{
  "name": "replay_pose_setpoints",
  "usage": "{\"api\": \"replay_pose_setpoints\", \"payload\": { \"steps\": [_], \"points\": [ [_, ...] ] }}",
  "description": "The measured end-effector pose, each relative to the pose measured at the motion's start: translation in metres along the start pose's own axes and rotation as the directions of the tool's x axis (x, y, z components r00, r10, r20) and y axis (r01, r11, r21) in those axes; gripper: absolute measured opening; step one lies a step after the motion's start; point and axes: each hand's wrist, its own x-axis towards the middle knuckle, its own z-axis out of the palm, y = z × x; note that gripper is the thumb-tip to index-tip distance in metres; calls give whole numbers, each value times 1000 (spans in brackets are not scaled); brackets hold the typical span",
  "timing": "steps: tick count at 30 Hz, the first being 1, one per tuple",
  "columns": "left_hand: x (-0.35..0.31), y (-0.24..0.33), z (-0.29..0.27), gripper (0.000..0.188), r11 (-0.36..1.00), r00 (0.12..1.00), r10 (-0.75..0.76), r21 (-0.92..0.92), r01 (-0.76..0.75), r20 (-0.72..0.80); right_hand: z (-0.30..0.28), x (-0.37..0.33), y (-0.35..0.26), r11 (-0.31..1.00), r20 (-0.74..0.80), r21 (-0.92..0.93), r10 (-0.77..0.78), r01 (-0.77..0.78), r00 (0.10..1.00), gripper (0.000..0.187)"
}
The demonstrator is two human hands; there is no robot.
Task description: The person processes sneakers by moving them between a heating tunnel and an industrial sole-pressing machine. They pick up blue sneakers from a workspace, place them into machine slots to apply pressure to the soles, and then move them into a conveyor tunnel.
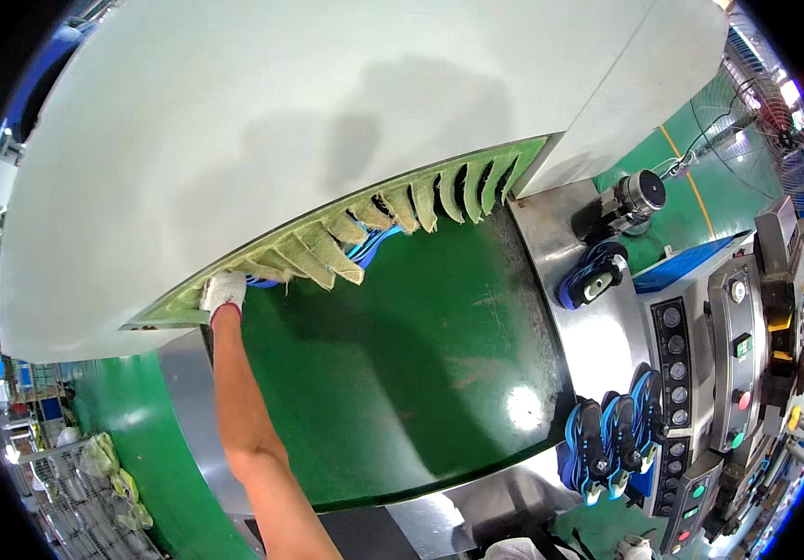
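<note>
My left hand point(225, 291), in a white glove, reaches to the left end of a fringed yellow-green curtain point(318, 247) under a big pale machine hood point(262, 140). The fringe and the glove hide its fingers. A blue shoe point(260, 281) partly shows right beside the glove. Farther right, another blue shoe point(369, 245) lies half covered by the strips on a green conveyor belt point(402, 373). A grey-white gloved shape point(634, 548) at the lower edge may be my right hand; its fingers cannot be made out.
One dark blue shoe point(593, 275) sits on the metal ledge point(575, 322) at the right, below a motor point(621, 205). Three more blue-black shoes point(621, 439) stand nearer. Control panels point(675, 364) line the right side. A wire rack point(84, 499) holds bagged things at lower left.
</note>
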Motion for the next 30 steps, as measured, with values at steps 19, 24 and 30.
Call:
{"api": "replay_pose_setpoints", "payload": {
  "steps": [19,24,30],
  "points": [
    [-406,19,-61,15,713,776,618,-326,-620,-126,27,-57,-130,659,104,-179,-726,731,680,52],
    [-561,138,-114,34,344,261,937,-488,-803,231,76,-171,-214,292,336,-211,-874,933,350,74],
    [-711,286,-167,30,-469,-301,877,-522,-713,-375,6,-129,-163,179,-155,-237,-977,955,145,76]
  ]
}}
